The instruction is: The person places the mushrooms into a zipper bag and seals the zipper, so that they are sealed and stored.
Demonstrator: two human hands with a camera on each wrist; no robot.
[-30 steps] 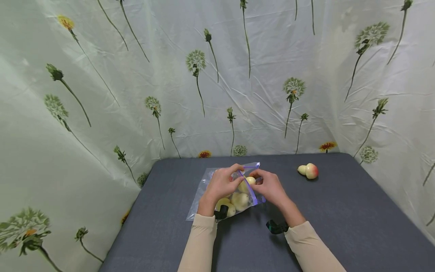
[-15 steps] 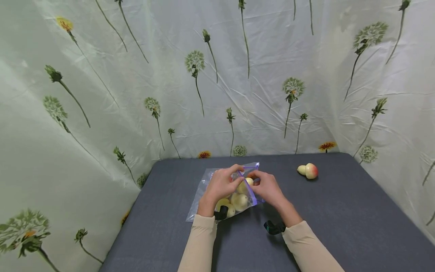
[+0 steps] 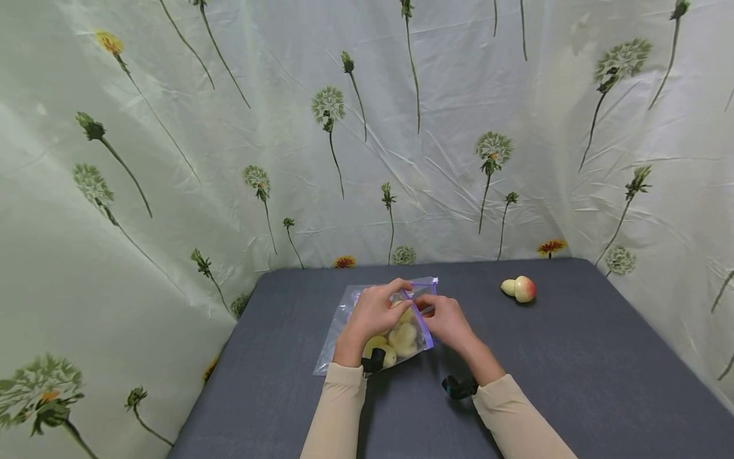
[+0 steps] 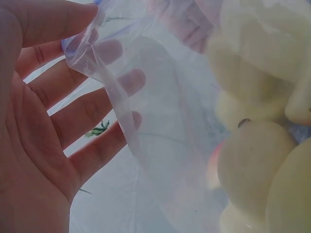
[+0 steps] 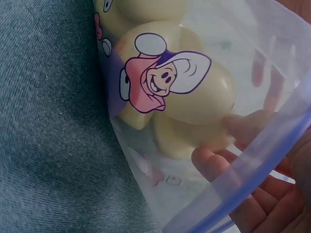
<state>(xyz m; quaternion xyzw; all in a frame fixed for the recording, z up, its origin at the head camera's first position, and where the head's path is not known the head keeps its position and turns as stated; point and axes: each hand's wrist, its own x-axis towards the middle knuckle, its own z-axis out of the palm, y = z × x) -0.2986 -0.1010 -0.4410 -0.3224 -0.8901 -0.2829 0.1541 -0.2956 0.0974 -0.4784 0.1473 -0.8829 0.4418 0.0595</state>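
Note:
A clear zip bag (image 3: pixel 335 344) with a purple seal lies on the table, holding several pale yellow pear-shaped fruits (image 3: pixel 404 340). My left hand (image 3: pixel 373 312) pinches the bag's edge by the mouth between thumb and index finger. In the left wrist view its other fingers spread behind the plastic. My right hand (image 3: pixel 446 319) reaches through the mouth past the seal. In the right wrist view its fingertips sit inside the bag at the end of a pear (image 5: pixel 182 138), seemingly pinching it; the plastic blurs the contact. Beside it lies another pear (image 5: pixel 209 92), behind a printed cartoon.
Another pear-shaped fruit (image 3: pixel 518 289) with a red blush lies near the table's back right. The dark grey table (image 3: pixel 275 408) ends at a hanging white cloth (image 3: pixel 287 127) printed with dandelions, at the back and both sides.
My right hand has moved left and deeper into the bag, taking a pear in past the purple seal. The left hand keeps its place at the bag's edge.

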